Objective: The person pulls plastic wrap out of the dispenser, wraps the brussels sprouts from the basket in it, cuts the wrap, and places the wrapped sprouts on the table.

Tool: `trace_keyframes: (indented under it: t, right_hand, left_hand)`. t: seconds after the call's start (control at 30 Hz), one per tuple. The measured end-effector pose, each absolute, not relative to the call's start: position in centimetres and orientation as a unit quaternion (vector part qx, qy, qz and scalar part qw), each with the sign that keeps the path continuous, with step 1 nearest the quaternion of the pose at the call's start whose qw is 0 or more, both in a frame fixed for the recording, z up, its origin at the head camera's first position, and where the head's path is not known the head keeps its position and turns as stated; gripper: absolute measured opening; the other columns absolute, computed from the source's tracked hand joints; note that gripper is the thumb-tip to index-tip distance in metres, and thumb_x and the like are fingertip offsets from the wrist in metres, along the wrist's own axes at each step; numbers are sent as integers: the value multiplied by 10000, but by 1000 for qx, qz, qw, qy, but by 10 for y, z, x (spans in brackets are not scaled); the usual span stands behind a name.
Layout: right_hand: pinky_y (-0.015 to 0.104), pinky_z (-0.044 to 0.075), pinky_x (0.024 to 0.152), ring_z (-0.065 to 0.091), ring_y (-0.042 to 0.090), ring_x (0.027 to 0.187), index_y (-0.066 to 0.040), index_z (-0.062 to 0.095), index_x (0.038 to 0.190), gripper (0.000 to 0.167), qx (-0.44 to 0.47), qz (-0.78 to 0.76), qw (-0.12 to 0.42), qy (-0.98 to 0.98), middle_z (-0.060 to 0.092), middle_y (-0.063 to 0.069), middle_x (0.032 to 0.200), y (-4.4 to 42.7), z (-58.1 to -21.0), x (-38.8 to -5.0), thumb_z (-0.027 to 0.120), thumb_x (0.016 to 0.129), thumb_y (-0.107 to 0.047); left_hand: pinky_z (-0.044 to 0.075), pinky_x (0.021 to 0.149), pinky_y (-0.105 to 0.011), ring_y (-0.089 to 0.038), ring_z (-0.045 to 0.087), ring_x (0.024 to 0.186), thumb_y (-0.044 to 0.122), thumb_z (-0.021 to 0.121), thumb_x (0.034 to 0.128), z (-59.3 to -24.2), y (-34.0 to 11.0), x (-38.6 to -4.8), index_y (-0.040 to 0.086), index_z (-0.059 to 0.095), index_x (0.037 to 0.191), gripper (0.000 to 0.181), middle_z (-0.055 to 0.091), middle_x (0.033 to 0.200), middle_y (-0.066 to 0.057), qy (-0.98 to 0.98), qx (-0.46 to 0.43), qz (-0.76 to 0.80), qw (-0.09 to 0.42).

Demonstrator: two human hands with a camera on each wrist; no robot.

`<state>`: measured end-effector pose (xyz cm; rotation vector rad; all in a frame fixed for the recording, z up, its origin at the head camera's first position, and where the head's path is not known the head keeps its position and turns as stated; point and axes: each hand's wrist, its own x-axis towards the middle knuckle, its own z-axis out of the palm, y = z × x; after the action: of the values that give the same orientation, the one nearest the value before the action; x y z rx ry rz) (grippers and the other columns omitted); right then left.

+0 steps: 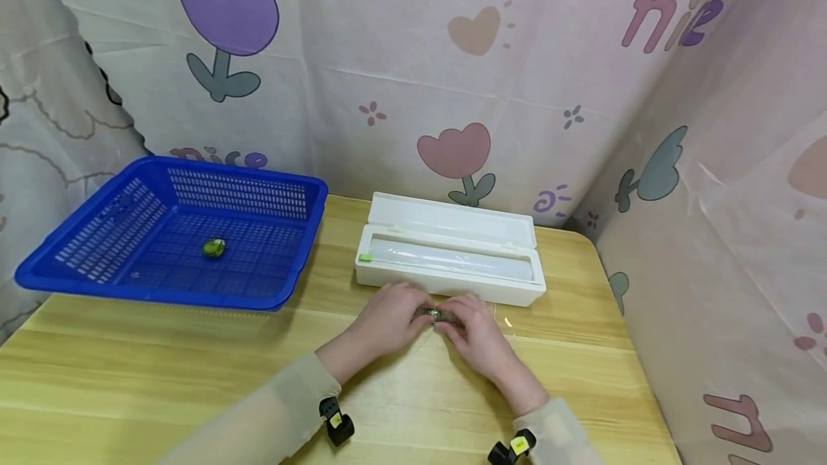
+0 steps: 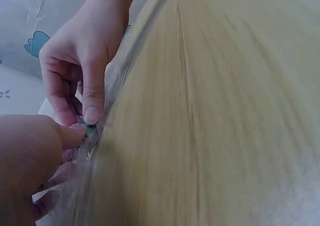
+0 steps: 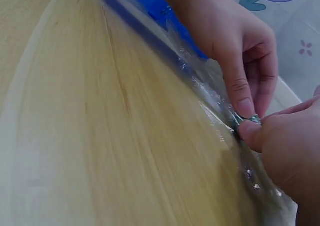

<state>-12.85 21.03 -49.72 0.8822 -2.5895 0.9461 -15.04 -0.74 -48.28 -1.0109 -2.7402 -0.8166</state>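
Note:
Both hands meet in front of the white box, pinching a small dark green thing with clear film around it [image 3: 254, 119]. In the head view the left hand [image 1: 393, 318] grips it from the left and the right hand [image 1: 477, 332] from the right, thumbs and fingertips nearly touching. Clear plastic film [image 3: 205, 93] stretches out from the fingers over the table. Most of the green thing is hidden by the fingers, so its shape cannot be told.
An open white box [image 1: 446, 285] holding a roll of clear film [image 1: 452, 258] stands behind the hands. At the left is a blue basket [image 1: 304, 250] with a small green wrapped item [image 1: 214, 247] in it. A printed cloth hangs behind the wooden table [image 1: 194, 372].

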Motion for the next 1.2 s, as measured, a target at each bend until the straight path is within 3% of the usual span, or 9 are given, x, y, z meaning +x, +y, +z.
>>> trace_keyframes:
  t: [0.23, 0.47, 0.6, 0.83, 0.97, 1.2]
  right_hand:
    - [417, 467, 886, 588, 171, 958, -94, 687, 1028, 239, 272, 336, 108, -895, 683, -25, 979, 203, -498, -126, 857, 867, -46]
    - [400, 342, 883, 537, 129, 926, -149, 714, 1031, 124, 271, 303, 89, -909, 703, -87, 964, 200, -496, -123, 802, 944, -151]
    - [380, 357, 861, 541, 105, 929, -165, 715, 986, 92, 281, 298, 106, -906, 695, -112, 940, 199, -495, -124, 802, 955, -156]
    - [456, 415, 925, 643, 182, 1033, -130, 769, 986, 132, 337, 283, 166, -882, 727, -33, 1038, 202, -493, -128, 861, 900, -167]
    - [454, 433, 922, 671, 173, 1011, -115, 788, 1031, 202, 337, 285, 155, -884, 762, -23, 1048, 203, -494, -129, 888, 868, -182]
    - [431, 431, 899, 659, 171, 975, -101, 797, 1048, 160, 305, 298, 136, -895, 761, -33, 991, 204, -497, -132, 847, 905, -155]
  left_hand:
    - [493, 838, -367, -128, 625, 918, 344, 801, 963, -484, -14, -148, 211, 783, 1114, 202, 735, 1002, 104, -902, -337, -267, 49]
    - [479, 871, -384, -113, 605, 937, 358, 837, 928, -484, -22, -147, 241, 813, 1048, 169, 731, 977, 142, -901, -343, -265, 23]
    - [497, 910, -405, -133, 631, 983, 352, 807, 959, -483, -24, -147, 230, 828, 1042, 149, 747, 1005, 129, -901, -345, -263, 20]
    - [527, 926, -405, -158, 653, 992, 287, 726, 1027, -483, -21, -150, 199, 830, 1099, 154, 760, 1040, 78, -905, -337, -258, 10]
    - [537, 931, -405, -170, 655, 1019, 276, 731, 1025, -484, -20, -150, 189, 823, 1111, 153, 751, 1057, 60, -905, -328, -271, 27]
    - [519, 898, -396, -163, 660, 994, 366, 802, 956, -485, -19, -150, 215, 829, 1143, 242, 772, 1051, 74, -899, -359, -247, 57]
